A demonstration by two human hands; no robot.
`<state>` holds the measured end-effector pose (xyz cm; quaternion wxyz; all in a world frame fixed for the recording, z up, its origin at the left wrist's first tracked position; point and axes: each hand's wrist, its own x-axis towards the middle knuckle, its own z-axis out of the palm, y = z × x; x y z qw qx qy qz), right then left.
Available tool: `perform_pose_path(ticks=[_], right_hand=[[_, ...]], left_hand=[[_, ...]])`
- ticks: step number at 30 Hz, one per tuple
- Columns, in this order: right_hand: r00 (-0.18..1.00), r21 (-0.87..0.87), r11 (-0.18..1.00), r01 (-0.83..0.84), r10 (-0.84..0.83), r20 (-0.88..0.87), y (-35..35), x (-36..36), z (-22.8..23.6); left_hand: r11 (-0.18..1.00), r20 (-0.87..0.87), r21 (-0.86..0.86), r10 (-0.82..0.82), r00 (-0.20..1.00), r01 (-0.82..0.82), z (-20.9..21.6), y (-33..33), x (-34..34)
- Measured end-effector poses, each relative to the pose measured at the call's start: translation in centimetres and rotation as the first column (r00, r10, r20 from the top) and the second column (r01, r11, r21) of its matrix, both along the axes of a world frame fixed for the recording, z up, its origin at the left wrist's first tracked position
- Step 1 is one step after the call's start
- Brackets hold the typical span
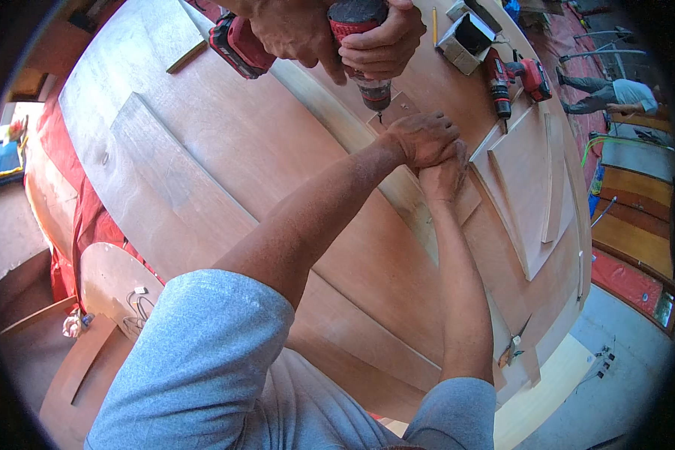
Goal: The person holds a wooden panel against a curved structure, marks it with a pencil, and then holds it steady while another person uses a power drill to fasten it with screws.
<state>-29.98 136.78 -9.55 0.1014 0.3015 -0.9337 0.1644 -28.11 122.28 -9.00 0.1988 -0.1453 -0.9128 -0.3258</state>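
Observation:
My left hand (421,139) and my right hand (444,177) lie close against each other, fingers curled, bearing on a short plywood piece (465,199) across a long pale wooden strip (382,180). Their grip is partly hidden by the hands themselves. Just beyond, another person's hands (379,43) hold a red and black cordless drill (350,28) upright. Its bit points down at the wood near my left fingers. A small wooden block (402,106) with screws or holes sits beside the bit.
A second cordless drill (496,82) lies at the far right near an open box (466,41) and a pencil (434,26). Plywood boards (165,161) cover the large table. Pliers (511,354) rest at the right edge. Another person (622,94) stands farther off.

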Motion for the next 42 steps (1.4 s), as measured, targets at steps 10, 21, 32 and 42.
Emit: perform_pose_path(ticks=[10, 21, 32, 42], right_hand=[[0.999, 0.042, 0.999, -0.034, 0.034, -0.007, 0.1, -0.2, -0.3], [0.998, -0.083, 0.996, -0.022, 0.028, 0.065, 0.1, 0.2, 0.6], [0.998, -0.008, 1.0, -0.022, 0.022, -0.052, 0.2, -0.3, -0.6], [0.999, -0.013, 0.999, 0.041, -0.041, 0.036, 0.1, -0.4, -0.5]], left_hand=[[1.0, 0.028, -0.007, 0.01, 1.0, -0.01, -0.4, 0.1, -0.4], [0.999, 0.105, 0.032, 0.005, 0.994, -0.009, -0.4, 0.4, -0.4], [1.0, 0.089, -0.016, -0.019, 0.996, 0.02, 0.3, -0.1, -0.2], [0.997, 0.02, -0.062, -0.037, 0.999, 0.038, 0.1, -0.1, -0.3]])
